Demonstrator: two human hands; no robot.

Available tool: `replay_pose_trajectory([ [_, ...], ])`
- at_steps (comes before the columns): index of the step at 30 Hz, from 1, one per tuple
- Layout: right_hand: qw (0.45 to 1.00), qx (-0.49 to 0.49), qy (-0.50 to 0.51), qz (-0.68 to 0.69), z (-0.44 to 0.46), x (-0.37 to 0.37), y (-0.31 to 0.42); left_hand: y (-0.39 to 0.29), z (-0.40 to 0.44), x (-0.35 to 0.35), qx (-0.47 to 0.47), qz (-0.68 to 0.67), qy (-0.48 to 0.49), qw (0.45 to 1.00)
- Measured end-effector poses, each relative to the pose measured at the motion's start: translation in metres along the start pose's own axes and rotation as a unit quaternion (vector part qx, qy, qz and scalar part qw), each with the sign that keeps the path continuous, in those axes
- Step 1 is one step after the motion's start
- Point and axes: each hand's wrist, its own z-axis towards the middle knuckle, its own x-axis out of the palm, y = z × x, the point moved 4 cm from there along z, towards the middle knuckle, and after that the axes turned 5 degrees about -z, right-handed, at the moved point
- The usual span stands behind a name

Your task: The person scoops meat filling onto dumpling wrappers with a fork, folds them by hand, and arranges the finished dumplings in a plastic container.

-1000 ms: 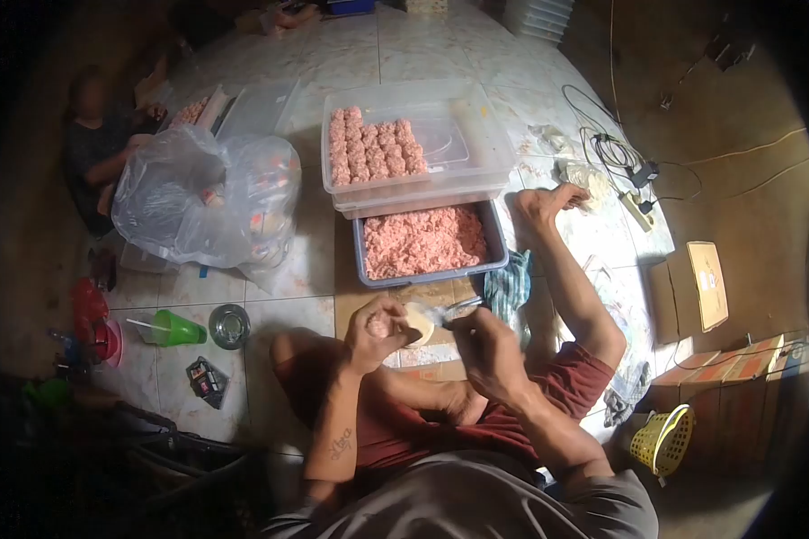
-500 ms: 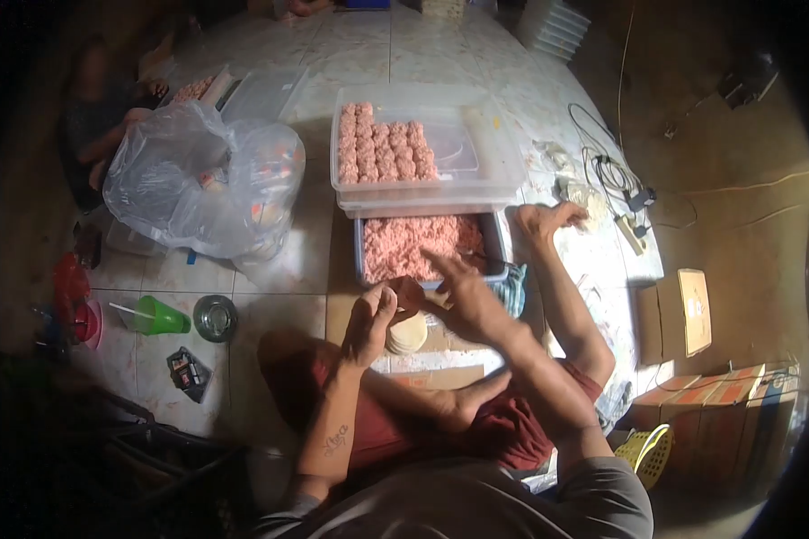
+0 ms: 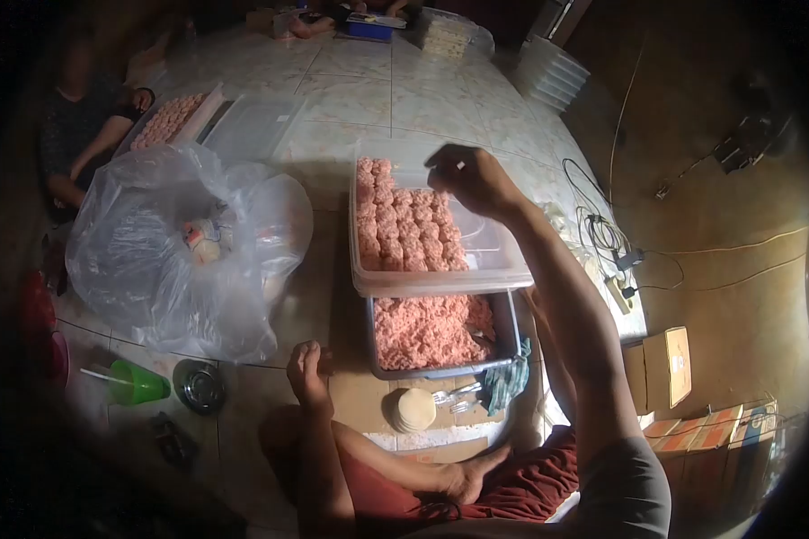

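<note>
A worker sits cross-legged on a tiled floor, right hand (image 3: 472,178) reaching out over a clear plastic tray (image 3: 422,286), fingers bent downward at the far end of the rows of meat mounds (image 3: 413,232). From here I cannot tell whether those fingertips are parted or closed on something; the back of the hand hides them. The mounds lie directly below and to the left of that hand, packed tight against the tray's left wall, probably to save room, while bare tray shows to their right, beneath the forearm.

The left hand (image 3: 310,379) hangs back above the knee, fingers loosely apart and half curled, with nothing seen between them; it seems simply kept out of the way. Ahead of it and to its right, a blue-grey basin (image 3: 442,371) holds loose minced meat (image 3: 422,332), its far part covered by the tray, an arrangement that likely makes for a short reach from one to the other. Nearer the left hand, off to its right, a stack of pale round wrappers (image 3: 415,410) sits on cardboard (image 3: 355,397), perhaps laid down to keep them off the tiles. Just beyond the stack lie forks (image 3: 463,392) and a checked cloth (image 3: 507,384), the cloth touching the basin's corner, presumably handy for wiping.
</note>
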Motion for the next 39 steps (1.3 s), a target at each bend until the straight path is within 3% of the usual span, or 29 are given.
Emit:
replay_pose_trajectory([
  [5,0.990,0.046,0.043,-0.123,0.092,0.049,-0.042,0.008,0.016,-0.006,-0.034,-0.052,-0.029,0.998],
  [6,0.967,-0.027,0.109,-0.230,0.099,0.062,-0.042,0.005,0.015,-0.006,-0.034,-0.052,-0.030,0.998],
  [9,0.948,-0.004,0.194,-0.250,0.107,0.088,-0.053,0.009,0.018,-0.012,-0.040,-0.063,-0.037,0.997],
  [10,0.933,-0.075,0.164,-0.312,0.107,0.094,-0.051,0.011,0.019,-0.013,-0.044,-0.075,-0.037,0.996],
  [12,0.928,-0.158,0.144,-0.304,0.111,0.100,-0.063,0.012,0.018,-0.012,-0.049,-0.077,-0.035,0.995],
  [13,0.929,-0.156,0.144,-0.303,0.112,0.098,-0.072,0.013,0.018,-0.011,-0.052,-0.081,-0.031,0.995],
  [15,0.893,-0.330,0.050,-0.301,0.105,0.087,-0.069,0.014,0.018,-0.009,-0.054,-0.075,-0.028,0.995],
  [16,0.907,-0.314,-0.045,-0.276,0.100,0.076,-0.072,0.014,0.019,-0.007,-0.054,-0.072,-0.024,0.996],
  [17,0.907,-0.312,-0.049,-0.278,0.085,0.061,-0.049,0.013,0.020,-0.005,-0.053,-0.069,-0.020,0.996],
  [19,0.989,-0.055,-0.066,-0.122,0.054,0.022,-0.025,0.013,0.020,-0.002,-0.055,-0.030,-0.008,0.998],
  [20,0.974,-0.160,-0.105,-0.120,0.035,0.009,-0.018,0.013,0.019,-0.001,-0.040,-0.008,-0.011,0.999],
  [22,0.975,-0.139,-0.119,-0.129,-0.006,-0.015,-0.014,0.014,0.017,-0.003,-0.021,0.012,-0.009,1.000],
  [23,0.975,-0.120,-0.130,-0.135,-0.032,-0.030,-0.008,0.016,0.018,-0.005,-0.002,0.031,-0.011,0.999],
  [24,0.992,0.049,-0.109,-0.035,-0.055,-0.040,-0.011,0.013,0.017,-0.004,-0.022,0.034,-0.001,0.999],
  [25,0.993,0.038,-0.113,0.001,-0.080,-0.046,-0.018,0.015,0.010,-0.002,-0.011,0.057,-0.076,0.995],
  [27,0.982,0.108,-0.093,0.121,-0.129,-0.055,-0.026,0.006,-0.004,0.000,0.018,0.112,-0.020,0.993],
  [29,0.956,0.170,-0.063,0.230,-0.171,-0.060,-0.036,0.014,-0.014,-0.004,-0.010,0.086,-0.040,0.995],
  [33,0.936,0.191,-0.052,0.293,-0.236,-0.043,-0.086,0.024,-0.041,-0.002,0.021,0.121,0.046,0.991],
  [34,0.987,0.094,-0.079,0.108,-0.245,-0.033,-0.111,0.023,-0.061,0.008,0.073,0.172,0.112,0.976],
  [35,0.991,-0.015,-0.107,-0.082,-0.248,-0.025,-0.117,0.033,-0.071,0.016,0.178,0.254,0.187,0.932],
  [36,0.979,-0.025,-0.112,-0.167,-0.254,-0.019,-0.118,0.025,-0.102,0.039,0.197,0.298,0.215,0.909],
  [38,0.971,0.029,-0.079,-0.225,-0.260,-0.007,-0.126,0.060,-0.133,0.047,0.151,0.334,0.300,0.881],
  [39,0.964,0.048,-0.062,-0.253,-0.260,-0.001,-0.130,0.057,-0.153,0.063,0.214,0.432,0.336,0.809],
])
